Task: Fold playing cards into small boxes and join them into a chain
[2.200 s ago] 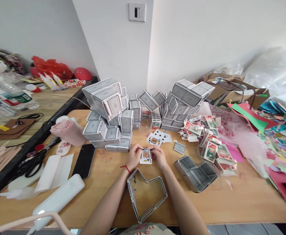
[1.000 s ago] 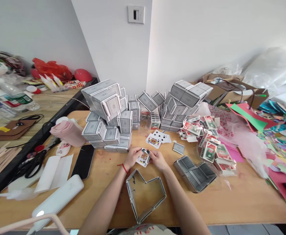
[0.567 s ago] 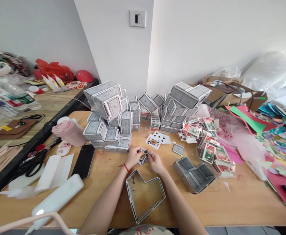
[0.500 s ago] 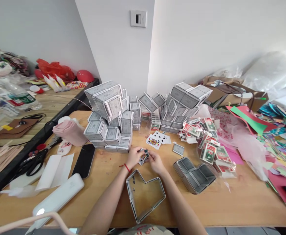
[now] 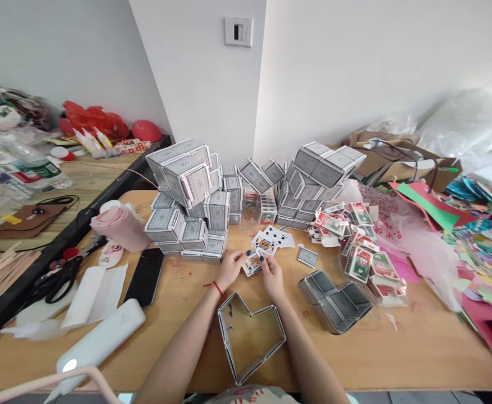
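Between my two hands is a playing card (image 5: 252, 264), face up and tilted. My left hand (image 5: 231, 267) pinches its left edge, a red string round the wrist. Its right edge is gripped by my right hand (image 5: 271, 275). Just beyond them lie loose face-up cards (image 5: 280, 237) with spades and a court card. A single card piece (image 5: 307, 256) lies back up to the right. Between my forearms stands a heart-shaped frame (image 5: 283, 330) of folded cards, hollow inside. Right of my right arm rests a finished-looking heart-shaped card block (image 5: 334, 303).
Stacked card blocks stand at the back left (image 5: 187, 174) and back right (image 5: 319, 168). Card boxes (image 5: 360, 262) pile up on the right beside plastic bags and coloured paper. On the left are a black phone (image 5: 145, 276), a white device (image 5: 100, 339), scissors (image 5: 63, 278) and a pink cup (image 5: 119, 226).
The card between my hands has turned and opened out, so its face shows more fully. Both hands have shifted slightly away from me, and my right hand has moved a little right.
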`<state>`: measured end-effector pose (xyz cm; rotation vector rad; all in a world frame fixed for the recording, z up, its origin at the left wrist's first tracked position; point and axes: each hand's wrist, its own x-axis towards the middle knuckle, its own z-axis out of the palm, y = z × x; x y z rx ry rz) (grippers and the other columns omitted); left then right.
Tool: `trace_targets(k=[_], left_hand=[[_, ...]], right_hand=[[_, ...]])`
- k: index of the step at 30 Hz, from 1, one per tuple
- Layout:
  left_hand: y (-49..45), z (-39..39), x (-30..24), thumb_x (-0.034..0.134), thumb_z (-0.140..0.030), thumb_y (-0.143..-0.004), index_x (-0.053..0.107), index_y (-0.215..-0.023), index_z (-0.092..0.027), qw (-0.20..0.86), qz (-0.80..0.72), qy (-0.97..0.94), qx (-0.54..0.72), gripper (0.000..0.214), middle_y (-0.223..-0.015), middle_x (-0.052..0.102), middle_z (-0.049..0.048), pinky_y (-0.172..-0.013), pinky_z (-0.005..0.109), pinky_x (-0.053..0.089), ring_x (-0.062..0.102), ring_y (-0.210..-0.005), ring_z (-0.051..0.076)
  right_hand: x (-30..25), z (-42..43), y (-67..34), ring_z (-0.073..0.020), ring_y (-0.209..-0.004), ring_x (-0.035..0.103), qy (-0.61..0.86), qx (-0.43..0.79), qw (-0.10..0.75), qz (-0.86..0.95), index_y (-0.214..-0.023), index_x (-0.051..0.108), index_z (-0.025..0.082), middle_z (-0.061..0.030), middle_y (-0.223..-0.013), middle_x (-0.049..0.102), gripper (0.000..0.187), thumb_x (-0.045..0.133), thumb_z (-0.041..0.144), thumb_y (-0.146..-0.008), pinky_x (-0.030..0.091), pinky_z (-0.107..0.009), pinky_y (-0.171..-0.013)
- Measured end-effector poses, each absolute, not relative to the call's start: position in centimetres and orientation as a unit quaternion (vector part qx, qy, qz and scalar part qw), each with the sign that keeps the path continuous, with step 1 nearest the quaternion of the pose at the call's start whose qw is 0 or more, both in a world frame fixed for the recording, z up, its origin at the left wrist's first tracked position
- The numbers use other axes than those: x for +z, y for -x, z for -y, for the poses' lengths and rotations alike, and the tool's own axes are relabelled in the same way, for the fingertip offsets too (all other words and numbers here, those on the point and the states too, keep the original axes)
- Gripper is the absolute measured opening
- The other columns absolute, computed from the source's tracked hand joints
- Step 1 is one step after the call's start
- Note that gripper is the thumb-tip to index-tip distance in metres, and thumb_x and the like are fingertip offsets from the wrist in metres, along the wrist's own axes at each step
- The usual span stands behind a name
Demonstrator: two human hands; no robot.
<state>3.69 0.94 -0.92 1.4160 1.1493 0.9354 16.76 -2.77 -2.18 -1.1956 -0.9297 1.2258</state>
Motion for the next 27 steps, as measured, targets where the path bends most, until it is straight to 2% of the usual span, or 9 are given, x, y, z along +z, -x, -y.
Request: trace_targets(k=[4, 9, 12, 14, 16, 18, 20, 24, 27], left_hand=[[-3.8, -0.7, -1.3, 0.057, -0.034, -0.069, 0.056, -0.079, -0.013, 0.538, -0.447, -0.591, 0.402, 0.023, -0.077, 0.062, 0.0035, -0.063, 0.024, 0.042, 0.056, -0.070, 0.014], [-3.9, -0.8, -1.9, 0.057, -0.030, -0.068, 0.054, -0.067, -0.013, 0.459, -0.516, -0.594, 0.412, 0.017, -0.063, 0.058, 0.0010, -0.056, 0.022, 0.040, 0.052, -0.060, 0.012], [-3.8, -0.9, -1.9, 0.058, -0.029, -0.066, 0.054, -0.065, -0.013, 0.477, -0.515, -0.584, 0.407, 0.017, -0.061, 0.057, 0.0005, -0.054, 0.023, 0.040, 0.052, -0.058, 0.012], [-3.9, -1.0, -1.8, 0.058, -0.030, -0.065, 0.054, -0.066, -0.013, 0.510, -0.502, -0.569, 0.405, 0.018, -0.064, 0.058, 0.0011, -0.054, 0.024, 0.043, 0.053, -0.060, 0.013], [-4.0, -1.0, -1.6, 0.058, -0.032, -0.065, 0.055, -0.068, -0.013, 0.546, -0.487, -0.551, 0.401, 0.020, -0.065, 0.058, 0.0013, -0.053, 0.025, 0.045, 0.054, -0.061, 0.014], [-4.2, -0.9, -1.5, 0.058, -0.035, -0.066, 0.054, -0.070, -0.013, 0.578, -0.470, -0.537, 0.397, 0.023, -0.065, 0.057, 0.0013, -0.051, 0.026, 0.046, 0.054, -0.061, 0.015], [-4.2, -0.7, -1.5, 0.057, -0.038, -0.067, 0.054, -0.071, -0.013, 0.591, -0.459, -0.525, 0.406, 0.025, -0.066, 0.056, 0.0012, -0.050, 0.026, 0.047, 0.054, -0.062, 0.015], [-4.1, -0.7, -1.7, 0.051, -0.042, -0.071, 0.053, -0.073, -0.014, 0.547, -0.493, -0.513, 0.441, 0.029, -0.063, 0.052, -0.0004, -0.045, 0.021, 0.041, 0.048, -0.053, 0.011], [-3.9, -1.0, -1.7, 0.046, -0.041, -0.075, 0.052, -0.070, -0.014, 0.497, -0.511, -0.540, 0.447, 0.028, -0.061, 0.050, -0.0008, -0.048, 0.020, 0.038, 0.045, -0.054, 0.010]], right_hand=[[-2.5, 2.6, -17.0, -0.0180, -0.071, 0.053, 0.492, 0.507, 0.605, 0.368, -0.084, 0.046, 0.022, -0.0038, -0.080, 0.057, 0.024, 0.048, 0.044, -0.075, 0.044, -0.029, -0.061], [-2.9, 2.7, -17.4, -0.0156, -0.067, 0.048, 0.547, 0.439, 0.581, 0.412, -0.072, 0.048, 0.021, -0.0008, -0.070, 0.053, 0.021, 0.052, 0.041, -0.074, 0.040, -0.027, -0.066], [-2.7, 2.9, -17.6, -0.0147, -0.065, 0.047, 0.545, 0.441, 0.573, 0.425, -0.068, 0.048, 0.020, 0.0001, -0.066, 0.052, 0.022, 0.050, 0.041, -0.075, 0.038, -0.026, -0.065], [-2.4, 2.9, -17.7, -0.0157, -0.070, 0.049, 0.533, 0.451, 0.573, 0.429, -0.072, 0.052, 0.020, -0.0010, -0.071, 0.055, 0.022, 0.048, 0.041, -0.076, 0.039, -0.026, -0.067], [-2.0, 2.9, -17.6, -0.0176, -0.081, 0.051, 0.525, 0.453, 0.579, 0.430, -0.083, 0.055, 0.020, -0.0033, -0.084, 0.059, 0.023, 0.047, 0.041, -0.077, 0.039, -0.028, -0.073], [-1.7, 2.9, -17.5, -0.0191, -0.091, 0.051, 0.519, 0.452, 0.587, 0.427, -0.095, 0.054, 0.021, -0.0054, -0.097, 0.059, 0.028, 0.049, 0.040, -0.076, 0.039, -0.029, -0.079], [-1.5, 2.9, -17.4, -0.0198, -0.093, 0.052, 0.512, 0.458, 0.592, 0.421, -0.099, 0.054, 0.020, -0.0064, -0.101, 0.058, 0.031, 0.051, 0.040, -0.075, 0.040, -0.030, -0.079], [-1.7, 3.0, -17.2, -0.0174, -0.071, 0.056, 0.511, 0.494, 0.569, 0.413, -0.083, 0.054, 0.019, -0.0040, -0.078, 0.062, 0.027, 0.055, 0.044, -0.072, 0.044, -0.029, -0.065], [-1.7, 2.9, -17.3, -0.0136, -0.050, 0.051, 0.511, 0.532, 0.529, 0.421, -0.070, 0.050, 0.020, 0.0004, -0.058, 0.057, 0.027, 0.056, 0.046, -0.070, 0.042, -0.027, -0.051]])
